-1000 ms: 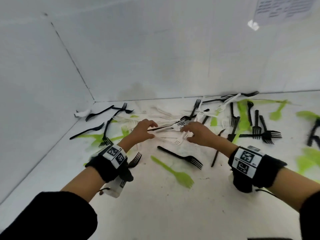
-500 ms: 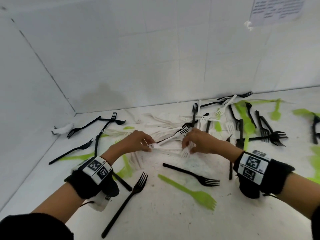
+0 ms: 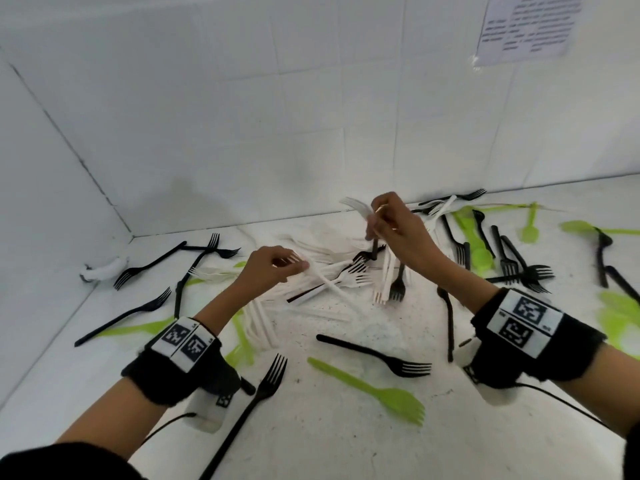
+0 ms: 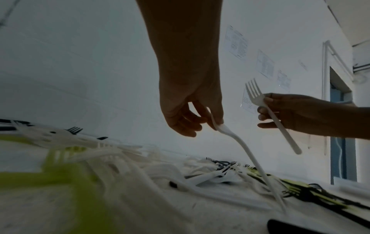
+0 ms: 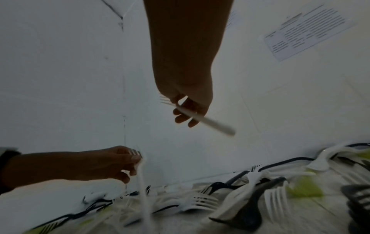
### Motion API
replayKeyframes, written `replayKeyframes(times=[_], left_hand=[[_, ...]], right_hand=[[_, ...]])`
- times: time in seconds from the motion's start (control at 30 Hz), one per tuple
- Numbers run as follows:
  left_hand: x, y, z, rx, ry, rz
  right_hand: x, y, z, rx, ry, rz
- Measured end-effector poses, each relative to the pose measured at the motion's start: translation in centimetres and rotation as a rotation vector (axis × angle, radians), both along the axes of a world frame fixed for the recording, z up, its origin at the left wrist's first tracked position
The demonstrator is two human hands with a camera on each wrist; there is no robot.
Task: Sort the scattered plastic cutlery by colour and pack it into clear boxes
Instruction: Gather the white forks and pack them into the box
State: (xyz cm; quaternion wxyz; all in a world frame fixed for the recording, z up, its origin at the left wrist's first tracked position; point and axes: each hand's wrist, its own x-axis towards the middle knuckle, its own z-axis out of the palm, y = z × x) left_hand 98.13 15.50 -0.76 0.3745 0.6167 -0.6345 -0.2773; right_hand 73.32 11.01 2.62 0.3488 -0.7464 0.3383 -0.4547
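Your left hand [image 3: 273, 263] pinches a thin white fork [image 3: 323, 280] by its neck. R hand [image 3: 398, 230] pinches another white fork [image 3: 358, 207], now lifted up at 12 o'clock.

No legible text, wall sheet [image 3: 530, 27] blurred

The head camera is looking forward and down from above at the table [image 3: 346, 445], wall corner at the frame's left; the left wrist camera is sitting low near the tabletop, facing up along the left hand [image 4: 188, 114]; the right wrist camera is doing likewise under the right hand [image 5: 188, 109]; each wrist view is also catching the opposite hand; all three are sharing the fork pile [image 3: 332, 275].
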Motion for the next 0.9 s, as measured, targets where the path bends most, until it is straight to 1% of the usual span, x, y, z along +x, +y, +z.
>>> replayKeyframes(times=[0.03,0.07,0.1,0.17,0.23,0.27,0.3,0.4,0.5,0.6,0.67,0.73,0.8,0.83,0.9], left_hand=[[-0.4,-0.3,0.3,-0.011,0.055,0.017],[-0.9,-0.6,0.7,-0.016,0.118,0.030],[-1.5,-0.8,1.2,-0.013,0.181,0.033],[-2.7,-1.2,2.0,-0.009,0.307,0.003],[-3.8,-1.8,2.7,-0.003,0.409,-0.038],[-4.3,-2.0,2.9,0.002,0.417,-0.064],[-4.9,-2.3,3.2,0.007,0.393,-0.096],[-6.4,-2.8,3.9,0.002,0.229,-0.180],[-7.9,-3.0,4.4,-0.053,0.113,-0.236],[-8.9,-3.2,4.3,-0.143,-0.084,-0.245],[-9.0,-3.3,3.8,-0.160,-0.214,-0.255],[-8.6,-3.5,2.8,-0.127,-0.305,-0.299],[-8.1,-3.6,1.4,-0.050,-0.342,-0.327],[-7.9,-3.7,0.7,-0.009,-0.368,-0.325],[-7.7,-3.6,-0.6,0.088,-0.488,-0.304]], right_hand=[[-0.2,-0.2,0.0,0.040,-0.046,-0.064],[-0.5,-0.5,-0.3,0.077,-0.040,-0.126],[-0.8,-0.8,-0.7,0.112,0.025,-0.187],[-1.6,-1.6,-2.2,0.198,0.241,-0.270],[-2.3,-2.2,-3.7,0.248,0.418,-0.301],[-2.3,-2.5,-4.4,0.248,0.475,-0.307],[-2.5,-2.7,-5.0,0.252,0.499,-0.319],[-2.5,-3.4,-5.8,0.285,0.504,-0.360],[-2.2,-3.9,-5.9,0.357,0.603,-0.380],[-2.1,-4.2,-6.0,0.389,0.707,-0.397],[-2.2,-4.5,-6.0,0.412,0.732,-0.385],[-2.4,-4.7,-6.0,0.454,0.703,-0.375],[-2.6,-4.7,-5.7,0.505,0.630,-0.366],[-2.7,-4.6,-5.3,0.539,0.596,-0.359],[-2.9,-4.6,-4.6,0.594,0.539,-0.342]])
